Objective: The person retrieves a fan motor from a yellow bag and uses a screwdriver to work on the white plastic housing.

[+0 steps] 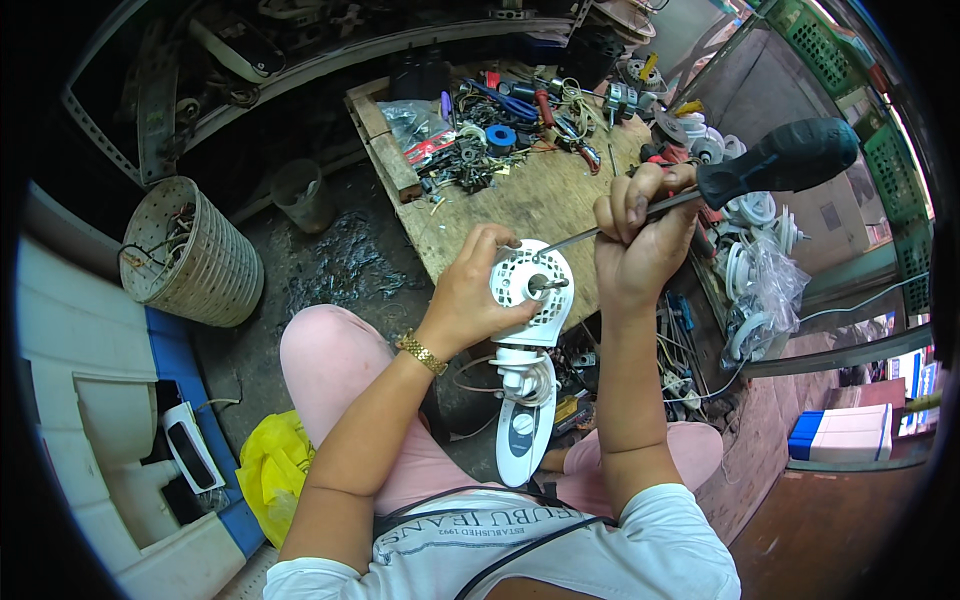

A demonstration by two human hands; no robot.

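Note:
A small white electric fan without blades or guard stands in front of me. Its round, slotted motor housing faces up, with the metal shaft sticking out. My left hand grips the housing from the left, thumb along its lower edge and fingers over the upper side. In my right hand is a large screwdriver with a black handle; its long blade points down-left, and the tip meets the housing's face near the upper slots. Below hang the fan's neck, a coiled cord and the white base with a round knob.
The low wooden table bears loose screws, pliers, a blue tape roll and motors. White fan parts and a plastic bag crowd the right. A ribbed bucket stands left, a yellow bag by my leg.

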